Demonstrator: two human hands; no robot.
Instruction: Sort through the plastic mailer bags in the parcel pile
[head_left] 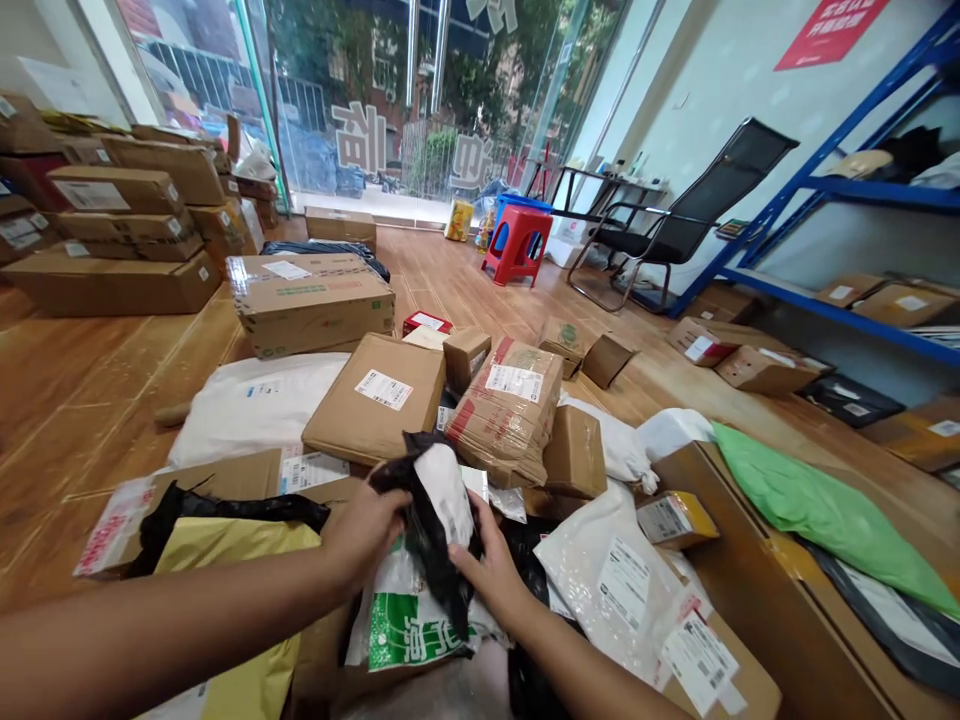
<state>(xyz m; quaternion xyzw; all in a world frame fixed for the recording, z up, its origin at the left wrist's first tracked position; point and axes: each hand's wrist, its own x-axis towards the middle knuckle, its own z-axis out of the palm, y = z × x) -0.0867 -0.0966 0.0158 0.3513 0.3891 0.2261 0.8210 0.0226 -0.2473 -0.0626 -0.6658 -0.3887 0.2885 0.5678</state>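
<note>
Between my two hands is a small black plastic mailer bag (439, 575) with a white label (444, 490) on its upper face. My left hand (369, 528) pinches its upper left edge. On the other side, my right hand (489, 560) grips its right edge, thumb pressed on the label's lower end. Just below the mailer lies a clear plastic bag with a green printed panel (390, 630). A flat cardboard box (375, 400) and a taped carton with red print (506, 410) lie just beyond my hands. The printing on the label is too blurred to read.
Near my right arm lie a white bubble mailer (600, 570), a long brown carton (787, 590) and a green bag (825, 520). Yellow mailers (255, 560) are under my left arm. Stacked cartons (112, 280), a red stool (517, 245), a black chair (697, 210) and blue shelving (825, 190) stand farther off.
</note>
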